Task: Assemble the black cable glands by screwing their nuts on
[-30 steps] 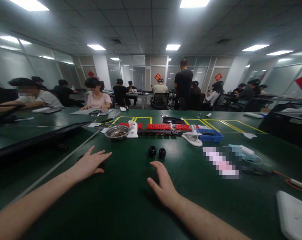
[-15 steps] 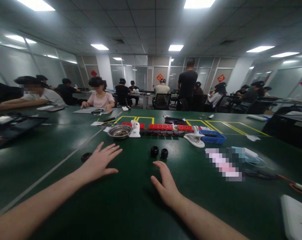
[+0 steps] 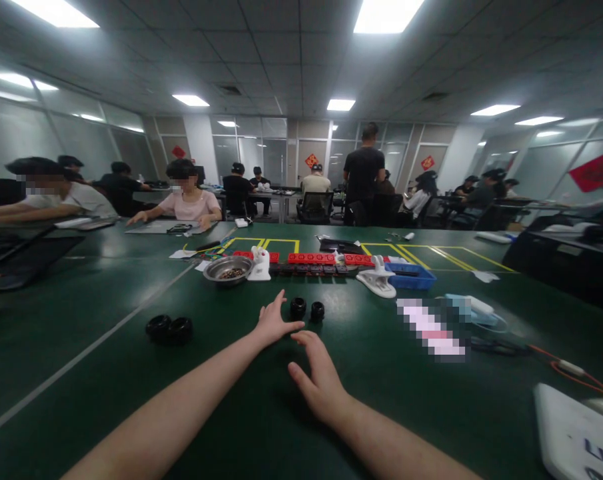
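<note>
My left hand (image 3: 274, 321) reaches over the green table (image 3: 221, 427), thumb and fingers spread, close to a small black tyre-like ring (image 3: 298, 307). A second, smaller black ring (image 3: 318, 311) lies just right of that one. Nearer to me, my right hand (image 3: 321, 383) hovers with its thumb and fingers apart and nothing between them. At the left, two more black rings, one left (image 3: 158, 327) and one right (image 3: 180, 329), lie side by side. Whether my left fingertips touch the nearest ring, I cannot tell.
Beyond my hands stand a metal bowl (image 3: 228, 272) of small parts, a red strip assembly (image 3: 316, 259), white clamps (image 3: 378, 279) and a blue tray (image 3: 411, 275). Cables (image 3: 501, 347) and a white device (image 3: 576, 433) lie at the right. A person (image 3: 184, 200) sits across the table.
My left hand has moved right, from beside the left black rings to the middle ones, uncovering both left rings. My right hand stays nearly in place. The view has shifted slightly.
</note>
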`<action>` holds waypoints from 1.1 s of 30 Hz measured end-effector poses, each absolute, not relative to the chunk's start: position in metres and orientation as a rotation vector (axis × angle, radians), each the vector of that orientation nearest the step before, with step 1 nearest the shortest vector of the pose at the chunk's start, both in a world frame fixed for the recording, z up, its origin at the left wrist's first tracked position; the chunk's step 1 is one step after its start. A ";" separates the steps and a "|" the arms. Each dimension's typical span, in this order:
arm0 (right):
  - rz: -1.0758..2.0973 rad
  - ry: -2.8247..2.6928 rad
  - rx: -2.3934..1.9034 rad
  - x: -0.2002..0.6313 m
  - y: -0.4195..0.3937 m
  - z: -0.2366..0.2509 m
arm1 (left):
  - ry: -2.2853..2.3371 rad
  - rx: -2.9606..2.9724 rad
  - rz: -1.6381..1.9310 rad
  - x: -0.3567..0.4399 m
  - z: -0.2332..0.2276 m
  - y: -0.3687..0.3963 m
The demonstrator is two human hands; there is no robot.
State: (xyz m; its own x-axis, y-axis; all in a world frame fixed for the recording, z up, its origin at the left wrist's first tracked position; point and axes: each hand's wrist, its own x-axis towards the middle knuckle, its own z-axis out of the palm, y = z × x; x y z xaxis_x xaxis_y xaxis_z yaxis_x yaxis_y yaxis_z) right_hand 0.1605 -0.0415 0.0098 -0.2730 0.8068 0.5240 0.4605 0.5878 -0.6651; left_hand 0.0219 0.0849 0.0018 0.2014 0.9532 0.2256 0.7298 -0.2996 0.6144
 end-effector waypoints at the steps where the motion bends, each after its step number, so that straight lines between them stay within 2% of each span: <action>1: 0.492 -1.919 -1.011 0.160 -0.041 0.010 | 1.567 2.099 0.808 0.024 -0.001 0.089; 9: 0.528 -1.912 -0.998 0.162 -0.039 0.011 | 1.530 2.076 0.803 0.033 0.002 0.090; 13: 0.397 -1.860 -1.024 0.168 -0.037 0.013 | 1.435 2.094 0.778 0.016 0.007 0.067; 19: 0.219 -1.863 -1.343 0.164 -0.041 0.028 | 1.205 2.001 0.716 -0.006 0.001 0.009; 25: 0.115 -2.201 -1.497 0.152 -0.053 0.045 | 1.310 2.090 0.668 0.000 0.003 -0.020; 33: 0.258 -2.300 -1.266 0.153 -0.054 0.046 | 1.249 2.130 0.670 0.001 0.008 -0.019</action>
